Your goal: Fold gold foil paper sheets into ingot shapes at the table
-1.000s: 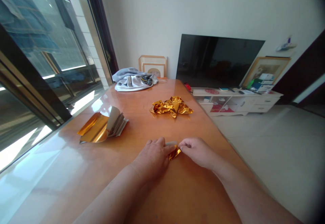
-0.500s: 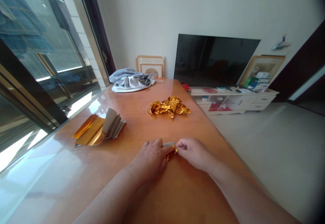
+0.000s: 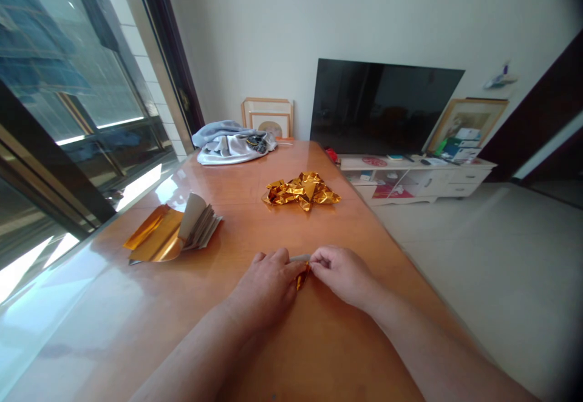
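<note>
A small piece of gold foil paper (image 3: 302, 279), with a pale underside showing at its far edge, lies on the wooden table (image 3: 337, 341) between my hands. My left hand (image 3: 273, 277) presses it down with the thumb, and its fingers cover much of the paper. From the other side my right hand (image 3: 339, 271) pinches the paper's right edge between thumb and curled fingers. Beyond them sits a heap of folded gold foil pieces (image 3: 304, 191). Off to the left rests a stack of gold foil sheets (image 3: 160, 238), its grey-backed end curled up.
Grey cloth (image 3: 232, 145) is bunched at the table's far end. A glass sliding door (image 3: 113, 86) runs along the left. Past the right edge stand a low white cabinet (image 3: 428, 183) and a large television (image 3: 382, 107).
My right hand has shifted slightly left, closer to my left hand, and now meets the foil paper's edge. Less of the gold side shows. The view has moved a little.
</note>
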Tool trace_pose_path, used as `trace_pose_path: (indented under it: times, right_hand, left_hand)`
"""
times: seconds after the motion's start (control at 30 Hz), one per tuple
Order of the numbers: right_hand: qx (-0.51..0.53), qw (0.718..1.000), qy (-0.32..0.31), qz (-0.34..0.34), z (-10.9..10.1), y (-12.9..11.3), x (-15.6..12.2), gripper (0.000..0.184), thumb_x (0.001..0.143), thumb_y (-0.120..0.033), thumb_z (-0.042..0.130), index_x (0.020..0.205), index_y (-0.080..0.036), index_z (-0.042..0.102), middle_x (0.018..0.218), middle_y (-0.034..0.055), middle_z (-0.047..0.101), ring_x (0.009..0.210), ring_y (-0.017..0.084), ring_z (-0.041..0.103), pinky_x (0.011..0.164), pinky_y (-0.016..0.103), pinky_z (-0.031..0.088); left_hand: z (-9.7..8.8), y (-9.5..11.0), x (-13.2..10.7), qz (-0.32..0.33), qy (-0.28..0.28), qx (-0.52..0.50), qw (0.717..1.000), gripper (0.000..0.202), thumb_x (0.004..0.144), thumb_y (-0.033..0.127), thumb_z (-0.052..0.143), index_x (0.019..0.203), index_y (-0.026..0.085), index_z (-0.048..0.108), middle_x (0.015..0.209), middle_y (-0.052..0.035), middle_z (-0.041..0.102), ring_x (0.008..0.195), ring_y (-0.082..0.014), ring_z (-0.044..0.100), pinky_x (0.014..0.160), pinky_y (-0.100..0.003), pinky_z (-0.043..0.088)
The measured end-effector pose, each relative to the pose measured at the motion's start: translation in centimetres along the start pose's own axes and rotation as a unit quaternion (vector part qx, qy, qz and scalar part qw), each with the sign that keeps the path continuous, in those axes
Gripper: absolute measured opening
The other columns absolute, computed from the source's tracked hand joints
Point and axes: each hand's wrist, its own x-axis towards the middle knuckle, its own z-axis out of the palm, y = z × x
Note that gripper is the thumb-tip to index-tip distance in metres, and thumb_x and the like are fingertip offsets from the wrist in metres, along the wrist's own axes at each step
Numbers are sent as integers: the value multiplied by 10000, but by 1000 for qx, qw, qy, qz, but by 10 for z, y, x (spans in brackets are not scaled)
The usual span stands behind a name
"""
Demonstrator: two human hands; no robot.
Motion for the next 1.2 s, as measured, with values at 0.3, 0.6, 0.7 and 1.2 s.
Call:
trace_pose_path:
  times: [0.3, 0.6, 0.7, 1.2]
  right_hand:
    - [-26, 999, 6, 18, -4, -10, -2, 160, 882, -337, 575, 775, -247, 653, 737, -19, 685, 659, 143, 577, 578, 248, 315]
    - [-61, 998, 17, 25, -3, -18, -4, 156, 881, -360, 606, 772, -250, 622, 703, -36, 652, 625, 127, 540, 551, 252, 249]
    - [-74, 997, 24, 28, -3, -20, -6, 133, 876, -358, 622, 795, -253, 606, 702, -43, 645, 617, 123, 535, 544, 255, 228]
    - [-94, 994, 7, -49, -4, -22, -7, 56, 890, -255, 595, 846, -254, 630, 835, -26, 662, 713, 125, 570, 616, 242, 299]
  left_hand:
    - [-2, -5, -2, 21, 19, -46, 999, 215, 965, 238, 456, 937, 266, 667, 954, -29, 618, 861, -189, 610, 829, -337, 411]
    - [-12, -7, -4, 47, -1, -36, 998, 271, 989, 269, 456, 858, 250, 693, 879, -31, 621, 779, -167, 603, 747, -300, 398]
    - [-12, -8, -4, 54, -4, -33, 998, 283, 993, 268, 451, 844, 242, 691, 868, -31, 624, 768, -163, 606, 740, -297, 396]
    - [-8, -7, -5, 39, 20, -45, 998, 245, 962, 205, 470, 1134, 274, 631, 941, -36, 647, 849, -196, 635, 809, -317, 440]
